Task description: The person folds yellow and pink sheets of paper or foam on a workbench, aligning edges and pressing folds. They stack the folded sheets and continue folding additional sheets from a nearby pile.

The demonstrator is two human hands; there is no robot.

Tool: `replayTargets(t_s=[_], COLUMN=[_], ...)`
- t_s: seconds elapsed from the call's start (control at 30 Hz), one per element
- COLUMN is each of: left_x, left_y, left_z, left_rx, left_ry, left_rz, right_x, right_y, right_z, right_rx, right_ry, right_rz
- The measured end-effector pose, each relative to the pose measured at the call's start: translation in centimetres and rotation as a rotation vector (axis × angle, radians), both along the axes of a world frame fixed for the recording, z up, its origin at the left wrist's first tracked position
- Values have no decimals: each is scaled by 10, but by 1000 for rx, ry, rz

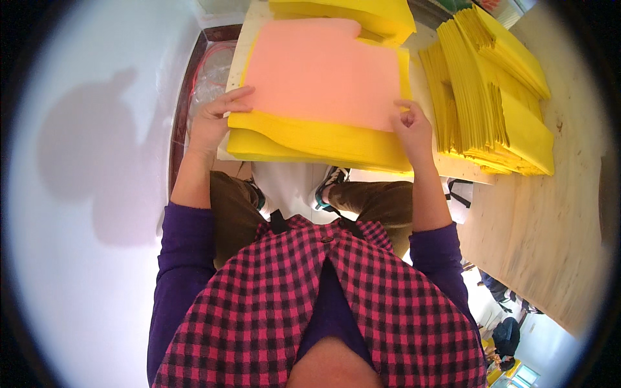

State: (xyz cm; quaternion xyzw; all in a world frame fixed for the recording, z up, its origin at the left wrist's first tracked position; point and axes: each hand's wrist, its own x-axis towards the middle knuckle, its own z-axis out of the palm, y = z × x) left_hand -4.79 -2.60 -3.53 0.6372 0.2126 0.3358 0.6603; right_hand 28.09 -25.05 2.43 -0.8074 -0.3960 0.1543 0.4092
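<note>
A pink flat sheet (323, 71), cut in at its far right corner, lies over a stack of folded yellow cloth (310, 140) in front of me. Yellow shows along the sheet's right and near sides, and the cloth's near edge bulges in a soft wave. At the sheet's near left corner, my left hand (218, 115) rests with its fingers stretched out over the edge. My right hand (414, 129) is at the near right corner, fingers curled and thumb against index finger, closed on the sheet's edge. Whether it also grips the cloth below is hidden.
More yellow cloth (349, 16) lies beyond the sheet. Thick stacks of folded yellow pieces (482, 97) stand to the right on the wooden table (530, 226). A white wall (97, 271) is close on my left. Far off at lower right, a person (506, 336) is visible.
</note>
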Motion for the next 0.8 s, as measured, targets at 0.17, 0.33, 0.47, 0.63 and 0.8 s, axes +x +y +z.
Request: replayTargets(t_s=[0.17, 0.33, 0.47, 0.63, 0.8], left_x=[0, 0, 0, 1, 1], left_y=[-4, -3, -3, -3, 0], left_z=[1, 3, 5, 6, -1], left_rx=[-52, -13, 42, 56, 62], left_ry=[22, -5, 18, 47, 86], left_rz=[21, -10, -4, 16, 20], right_x=[-1, 2, 0, 1, 31], right_y=[-15, -23, -25, -25, 7], right_z=[-13, -20, -16, 0, 20], right_rx=[-22, -2, -63, -191, -51], right_ry=[-23, 51, -13, -139, -350], right_rz=[-9, -8, 14, 109, 74])
